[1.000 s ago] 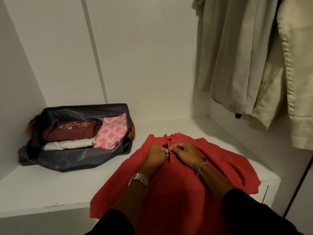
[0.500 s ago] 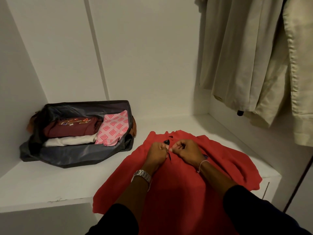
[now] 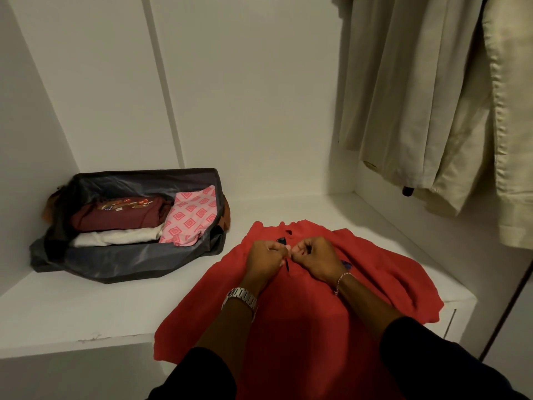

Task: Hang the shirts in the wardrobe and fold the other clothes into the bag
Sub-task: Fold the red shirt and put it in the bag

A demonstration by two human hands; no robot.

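A red shirt [image 3: 302, 319] lies spread flat on the white wardrobe shelf [image 3: 86, 319], its lower part hanging over the front edge. My left hand [image 3: 264, 259] and my right hand [image 3: 315, 259] sit side by side near the collar, each pinching the shirt's front placket where a dark button shows between them. To the left stands an open grey bag [image 3: 121, 261] holding a folded maroon garment [image 3: 115, 215], a folded white garment [image 3: 115, 236] and a pink patterned cloth [image 3: 190, 219].
Beige shirts [image 3: 418, 105] hang at the upper right, their hems reaching down over the shelf's right side. White wardrobe walls close in the back and left. A dark door edge runs down the far right.
Both hands stay pinched together at the shirt's placket with only small finger movement. The view has tilted slightly.
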